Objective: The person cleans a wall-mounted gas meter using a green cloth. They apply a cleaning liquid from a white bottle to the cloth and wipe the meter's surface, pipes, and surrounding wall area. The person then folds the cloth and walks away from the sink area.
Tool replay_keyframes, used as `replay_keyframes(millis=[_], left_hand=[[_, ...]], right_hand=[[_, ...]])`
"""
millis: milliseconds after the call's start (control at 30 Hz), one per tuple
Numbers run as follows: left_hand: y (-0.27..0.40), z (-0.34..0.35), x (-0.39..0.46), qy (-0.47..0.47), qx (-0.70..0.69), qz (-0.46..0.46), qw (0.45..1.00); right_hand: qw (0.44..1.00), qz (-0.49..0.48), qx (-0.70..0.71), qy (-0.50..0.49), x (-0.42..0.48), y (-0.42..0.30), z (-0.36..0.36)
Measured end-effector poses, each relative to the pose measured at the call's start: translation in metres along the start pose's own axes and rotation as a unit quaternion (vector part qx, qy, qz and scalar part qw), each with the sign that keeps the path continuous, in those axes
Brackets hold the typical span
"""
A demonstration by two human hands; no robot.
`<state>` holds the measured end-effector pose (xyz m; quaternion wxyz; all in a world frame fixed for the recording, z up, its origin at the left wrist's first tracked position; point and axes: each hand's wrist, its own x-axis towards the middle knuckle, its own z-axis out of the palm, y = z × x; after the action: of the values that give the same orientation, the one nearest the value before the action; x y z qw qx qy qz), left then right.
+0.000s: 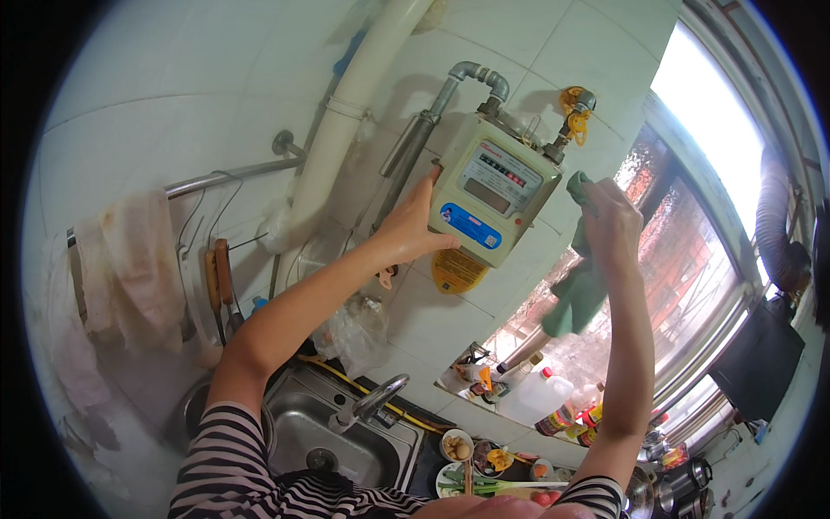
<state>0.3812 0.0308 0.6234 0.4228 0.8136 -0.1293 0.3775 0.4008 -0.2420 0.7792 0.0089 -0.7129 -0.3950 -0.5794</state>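
Observation:
A pale gas meter hangs on the tiled wall, with a blue sticker on its lower front. My left hand spreads around the meter's lower left corner, thumb at the bottom edge and fingers up the left side. To the right of the meter, my right hand grips a green cloth, which dangles below the fist, apart from the meter. Metal pipes join the meter's top. Beneath it shows a yellow tag.
Below lies a stainless steel sink with a faucet. Bottles line the windowsill. Bowls and a plate of green onions stand on the counter. A metal rail holding cloths and utensils is at left.

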Motion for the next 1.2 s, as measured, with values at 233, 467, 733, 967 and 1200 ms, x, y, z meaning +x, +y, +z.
replay_keyframes(millis=[233,467,733,967,1200], left_hand=[[0.006,-0.004,-0.002,-0.008,-0.015,-0.019,1.000],[0.014,-0.009,-0.008,-0.002,-0.027,-0.030,0.999],[0.022,-0.014,-0.012,-0.012,-0.041,-0.045,0.998],[0.012,-0.004,-0.008,0.009,-0.025,-0.020,0.999],[0.012,-0.009,-0.010,0.019,-0.026,-0.009,0.999]], right_hand=[[0.998,-0.032,0.050,0.023,0.033,-0.026,0.030],[0.991,-0.122,0.047,-0.019,0.095,-0.064,0.056],[0.988,-0.145,0.033,-0.033,0.086,-0.051,0.047],[0.977,-0.205,0.055,-0.005,0.101,-0.080,0.067],[0.988,-0.146,0.042,-0.025,0.080,-0.040,0.052]])
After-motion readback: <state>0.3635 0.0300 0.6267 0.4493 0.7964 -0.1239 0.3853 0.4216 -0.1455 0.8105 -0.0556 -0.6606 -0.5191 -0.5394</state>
